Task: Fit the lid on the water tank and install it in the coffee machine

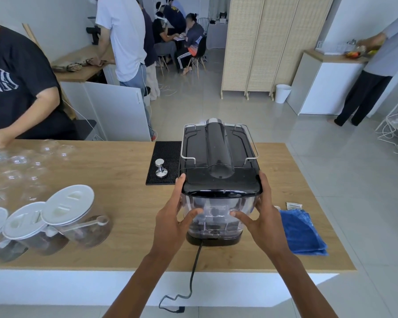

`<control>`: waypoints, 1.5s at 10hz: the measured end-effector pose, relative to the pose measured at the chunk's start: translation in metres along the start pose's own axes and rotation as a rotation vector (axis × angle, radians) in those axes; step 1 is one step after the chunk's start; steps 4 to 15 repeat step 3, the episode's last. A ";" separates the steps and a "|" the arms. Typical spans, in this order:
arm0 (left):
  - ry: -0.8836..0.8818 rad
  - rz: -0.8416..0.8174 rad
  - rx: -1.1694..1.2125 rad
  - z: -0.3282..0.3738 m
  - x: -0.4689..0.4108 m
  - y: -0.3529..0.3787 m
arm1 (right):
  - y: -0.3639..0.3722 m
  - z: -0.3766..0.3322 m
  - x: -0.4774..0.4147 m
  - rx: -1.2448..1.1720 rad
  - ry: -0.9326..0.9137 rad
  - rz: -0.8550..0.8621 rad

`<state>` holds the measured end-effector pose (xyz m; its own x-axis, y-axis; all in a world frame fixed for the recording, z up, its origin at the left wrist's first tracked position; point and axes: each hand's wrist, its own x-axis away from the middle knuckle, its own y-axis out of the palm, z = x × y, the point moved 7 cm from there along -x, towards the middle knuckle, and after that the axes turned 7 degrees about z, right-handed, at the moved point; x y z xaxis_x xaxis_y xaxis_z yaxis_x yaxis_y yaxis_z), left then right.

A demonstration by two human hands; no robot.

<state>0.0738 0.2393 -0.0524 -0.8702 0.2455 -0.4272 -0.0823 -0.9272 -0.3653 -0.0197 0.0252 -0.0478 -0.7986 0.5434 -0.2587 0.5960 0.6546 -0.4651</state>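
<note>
The black coffee machine (217, 148) stands on the wooden counter (124, 171), its back toward me. The clear water tank (216, 216) sits upright at the machine's rear, and the dark lid (221, 183) rests on top of it. My left hand (172, 216) holds the tank's left side, fingers on its front face and thumb up by the lid's edge. My right hand (262, 214) grips the right side the same way. Whether the tank is fully seated on the machine's base is unclear.
A steel tamper (160, 168) stands on a black rubber mat (164, 161) left of the machine. Three white-lidded jars (62, 214) and several clear glasses (21, 161) fill the left. A blue cloth (302, 232) lies right. The power cord (193, 271) hangs over the front edge. People stand behind.
</note>
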 end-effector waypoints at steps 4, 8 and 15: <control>0.011 0.000 -0.154 -0.043 0.035 -0.016 | -0.007 0.030 0.029 0.391 -0.088 0.149; 0.011 0.000 -0.154 -0.043 0.035 -0.016 | -0.007 0.030 0.029 0.391 -0.088 0.149; 0.011 0.000 -0.154 -0.043 0.035 -0.016 | -0.007 0.030 0.029 0.391 -0.088 0.149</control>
